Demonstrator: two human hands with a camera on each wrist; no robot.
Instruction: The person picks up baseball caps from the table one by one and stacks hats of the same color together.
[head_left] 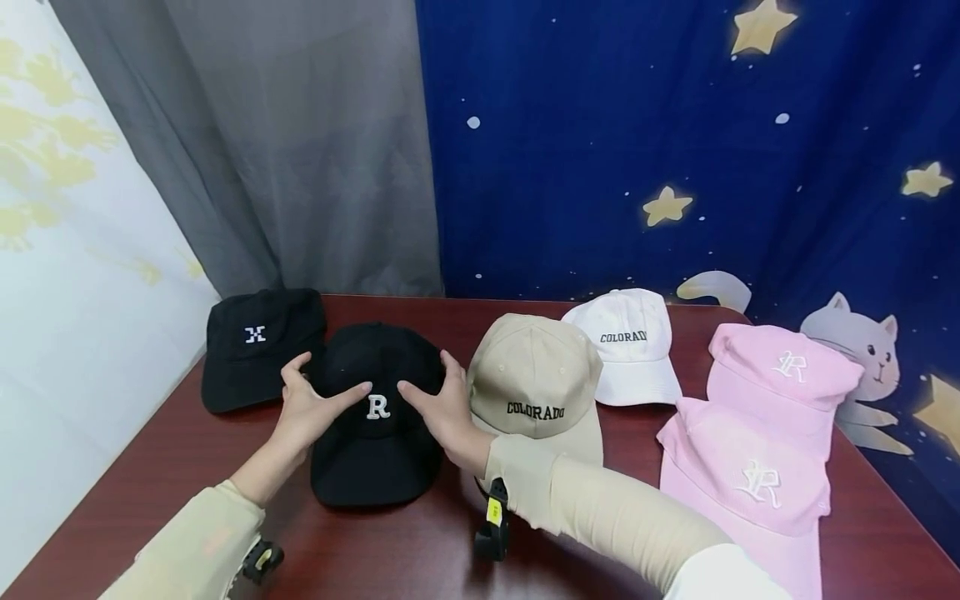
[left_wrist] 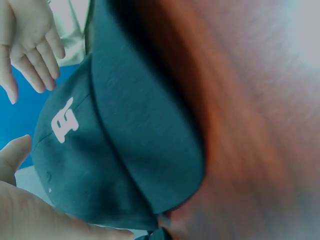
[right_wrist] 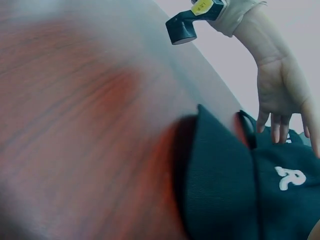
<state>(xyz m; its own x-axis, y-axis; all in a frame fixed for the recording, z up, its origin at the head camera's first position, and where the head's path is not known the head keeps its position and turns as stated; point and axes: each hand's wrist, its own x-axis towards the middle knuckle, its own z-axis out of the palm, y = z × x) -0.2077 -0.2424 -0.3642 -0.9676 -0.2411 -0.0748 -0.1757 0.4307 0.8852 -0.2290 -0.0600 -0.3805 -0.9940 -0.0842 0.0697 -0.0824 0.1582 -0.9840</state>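
A black baseball cap with a white R (head_left: 378, 467) sits on the table, its brim toward me. Around its crown are my left hand (head_left: 306, 412) and right hand (head_left: 446, 412), thumbs over the front panel on either side of the letter. Extended fingers show on the right hand (left_wrist: 32, 45) in the left wrist view and on the left hand (right_wrist: 285, 87) in the right wrist view. Neither hand visibly grips the cap; whether the fingertips touch it is hard to tell. Beside the right hand stands a beige COLORADO cap (head_left: 532, 367), partly covered by that forearm.
Behind the left hand lies another black cap (head_left: 247, 367). A white COLORADO cap (head_left: 637, 367) stands at the back right. Two pink caps, one rear (head_left: 772, 358) and one front (head_left: 750, 475), overlap along the right of the reddish-brown table (head_left: 187, 500). Curtains hang behind.
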